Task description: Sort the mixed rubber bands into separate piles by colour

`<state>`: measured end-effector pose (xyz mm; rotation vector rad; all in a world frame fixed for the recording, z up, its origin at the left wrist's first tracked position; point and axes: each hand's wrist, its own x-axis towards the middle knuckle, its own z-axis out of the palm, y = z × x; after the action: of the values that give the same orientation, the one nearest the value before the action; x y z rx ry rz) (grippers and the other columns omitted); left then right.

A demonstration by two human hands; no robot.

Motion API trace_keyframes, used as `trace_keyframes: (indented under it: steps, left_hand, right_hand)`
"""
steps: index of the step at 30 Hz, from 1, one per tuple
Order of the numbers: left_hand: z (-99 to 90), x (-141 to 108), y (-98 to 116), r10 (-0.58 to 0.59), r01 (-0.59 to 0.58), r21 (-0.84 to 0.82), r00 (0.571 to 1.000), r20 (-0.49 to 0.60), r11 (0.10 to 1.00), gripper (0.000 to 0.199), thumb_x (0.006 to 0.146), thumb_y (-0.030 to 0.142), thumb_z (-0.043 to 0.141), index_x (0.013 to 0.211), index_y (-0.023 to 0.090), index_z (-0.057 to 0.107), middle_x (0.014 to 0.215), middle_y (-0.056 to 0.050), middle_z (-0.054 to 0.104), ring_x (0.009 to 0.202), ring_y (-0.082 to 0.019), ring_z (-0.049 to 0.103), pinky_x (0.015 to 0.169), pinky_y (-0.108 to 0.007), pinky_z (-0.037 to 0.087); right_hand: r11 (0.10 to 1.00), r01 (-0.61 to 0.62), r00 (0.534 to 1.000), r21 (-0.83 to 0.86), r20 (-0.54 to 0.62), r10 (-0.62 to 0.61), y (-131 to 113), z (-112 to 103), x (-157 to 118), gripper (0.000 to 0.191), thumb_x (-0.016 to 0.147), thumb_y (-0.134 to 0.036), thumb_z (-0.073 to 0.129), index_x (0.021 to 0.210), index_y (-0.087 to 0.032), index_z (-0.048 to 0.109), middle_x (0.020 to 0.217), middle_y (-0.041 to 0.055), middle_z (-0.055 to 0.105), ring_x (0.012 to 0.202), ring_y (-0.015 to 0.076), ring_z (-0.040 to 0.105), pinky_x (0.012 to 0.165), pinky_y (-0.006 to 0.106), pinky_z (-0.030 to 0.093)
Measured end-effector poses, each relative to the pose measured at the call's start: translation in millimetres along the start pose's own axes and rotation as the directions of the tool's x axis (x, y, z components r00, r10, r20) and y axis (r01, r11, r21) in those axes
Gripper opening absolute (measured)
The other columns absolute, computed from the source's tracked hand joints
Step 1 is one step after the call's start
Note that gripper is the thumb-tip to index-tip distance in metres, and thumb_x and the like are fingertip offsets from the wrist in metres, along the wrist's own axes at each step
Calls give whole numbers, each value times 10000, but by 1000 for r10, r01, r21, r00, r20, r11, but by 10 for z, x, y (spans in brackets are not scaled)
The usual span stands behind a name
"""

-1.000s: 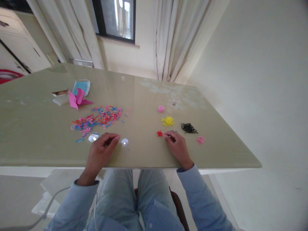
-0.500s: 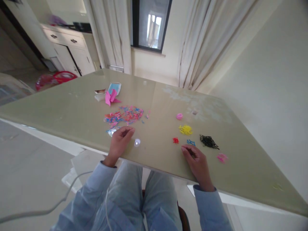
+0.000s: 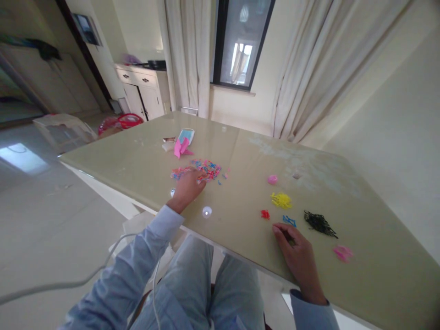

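Note:
My left hand point(image 3: 188, 187) reaches over a pile of small mixed-colour plastic pieces point(image 3: 210, 169), thin and strip-like, in red, blue, pink and orange. Its fingers are bent and slightly apart, their tips down at the near side of the pile. Near the table's front edge rests my right hand point(image 3: 298, 253), curled, thumb and forefinger tips together; whatever they hold, if anything, is hidden. Just beyond its fingertips lie a few blue pieces point(image 3: 289, 221). Around these are small heaps of red point(image 3: 265, 214), yellow point(image 3: 281, 200), black point(image 3: 319, 223) and pink pieces point(image 3: 343, 253).
Behind the mixed pile lie a pink folded paper point(image 3: 182, 147) and a blue face mask point(image 3: 186, 136). A pink ring-like item point(image 3: 272, 179) sits beyond the yellow heap. A round clear disc point(image 3: 206, 211) lies near the front edge. A white cable point(image 3: 85, 279) hangs at left.
My left hand has moved forward from the front edge onto the mixed pile. My right hand stays curled beside the blue pieces. The camera view has turned left.

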<state>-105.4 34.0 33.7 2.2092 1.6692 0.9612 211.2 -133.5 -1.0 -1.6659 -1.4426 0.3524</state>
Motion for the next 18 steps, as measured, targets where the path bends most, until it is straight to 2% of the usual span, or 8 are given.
trace_keyframes:
  steps: [7,18]
  left_hand:
    - [141,262,174,-17,-69,336,969,245,939,259,885,279,537,988,197,760,1035,-120,689,960,-238,663,855,-317,513]
    - [251,317,172,-77,-58,435,955,287,899,333,946,288,435,987,172,744,1076,-152,662,983,-259,652,844,-342,506]
  right_hand:
    - [1000,23,1000,-3,12,-23,14,7,-15,321,860,-492,577,845,-205,722,853,78,748,771,229,684,718,333,547]
    - [999,34,999,22,15,-35,14,10,-24,295,869,-459,576,849,-204,723,845,73,746,761,220,683,700,314,542]
